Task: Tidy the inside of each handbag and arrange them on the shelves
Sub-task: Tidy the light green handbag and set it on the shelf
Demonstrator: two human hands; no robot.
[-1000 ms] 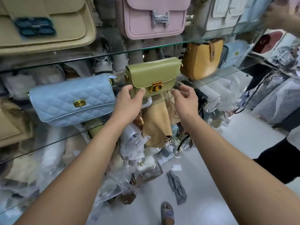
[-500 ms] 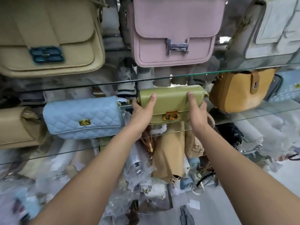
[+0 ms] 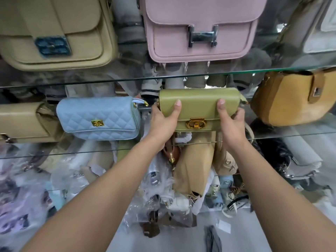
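An olive green handbag (image 3: 199, 104) with a gold clasp stands on the middle glass shelf (image 3: 294, 132), between a light blue quilted bag (image 3: 99, 118) and a mustard rounded bag (image 3: 291, 97). My left hand (image 3: 163, 122) grips its left end, thumb on the flap. My right hand (image 3: 230, 122) grips its right end the same way. Both arms reach up from below.
On the upper glass shelf (image 3: 91, 81) stand a beige flap bag (image 3: 54, 31) and a pink bag (image 3: 201, 28) with a silver H clasp. Another beige bag (image 3: 23, 120) sits at the far left. Below, bags in plastic wrap (image 3: 163, 193) pile on the floor.
The view has moved closer and up. My hands shifted from the green bag's lower corners to its two ends, and the bag now sits further back on the shelf.
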